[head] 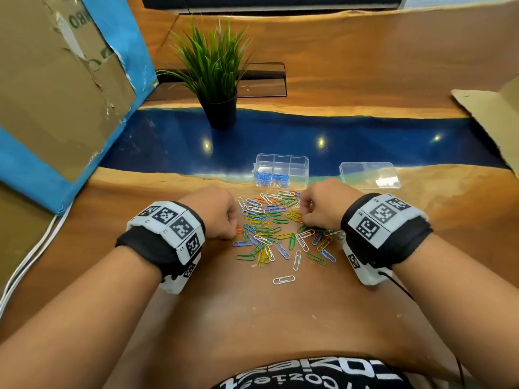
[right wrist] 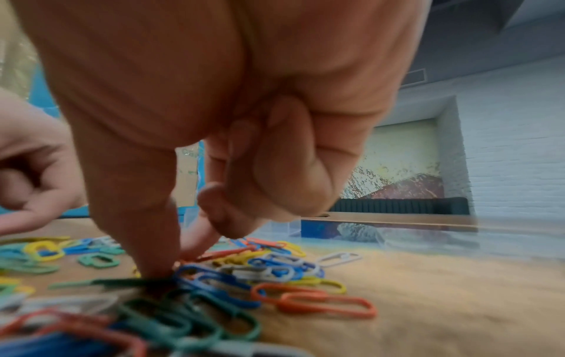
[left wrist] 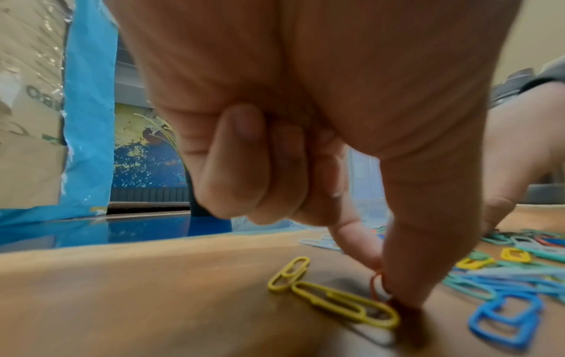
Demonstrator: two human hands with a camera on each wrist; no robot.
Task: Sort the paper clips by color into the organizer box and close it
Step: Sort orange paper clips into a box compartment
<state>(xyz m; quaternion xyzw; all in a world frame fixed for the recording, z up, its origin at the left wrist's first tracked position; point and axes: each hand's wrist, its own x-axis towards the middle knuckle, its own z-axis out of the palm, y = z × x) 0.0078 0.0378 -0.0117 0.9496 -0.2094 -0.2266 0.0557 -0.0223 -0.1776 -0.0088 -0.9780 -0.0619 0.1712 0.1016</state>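
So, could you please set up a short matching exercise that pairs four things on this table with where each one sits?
Things:
1. organizer box
2. lid
3. plant
4. left hand

Places:
A. right of the box, lying apart
B. pinching a red clip at the pile's left edge
C. just beyond the loose clips
D. far side of the blue strip

Pairs: 1-C, 2-A, 3-D, 4-B

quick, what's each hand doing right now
left hand: pinches a red paper clip on the table.
right hand: fingertips in the clip pile; grip cannot be told.
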